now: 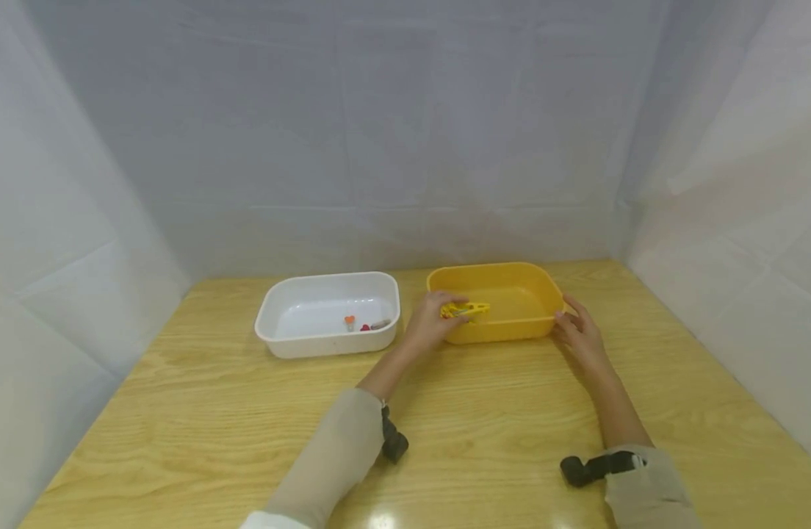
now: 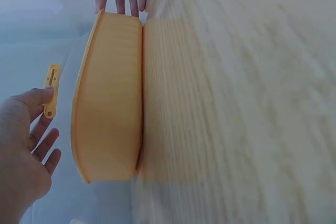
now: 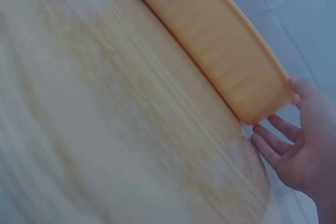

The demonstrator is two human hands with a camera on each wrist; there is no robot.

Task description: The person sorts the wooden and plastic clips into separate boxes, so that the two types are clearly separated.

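My left hand pinches a small yellow clip-like piece just over the near left rim of the yellow tub. In the left wrist view the yellow piece sticks out from my thumb and fingers beside the tub's wall. My right hand rests with straight fingers against the tub's right front corner; the right wrist view shows those fingers touching the tub's end.
A white tub stands to the left of the yellow one and holds a few small pieces, orange and red. Both tubs sit on a wooden table walled by white cloth on three sides.
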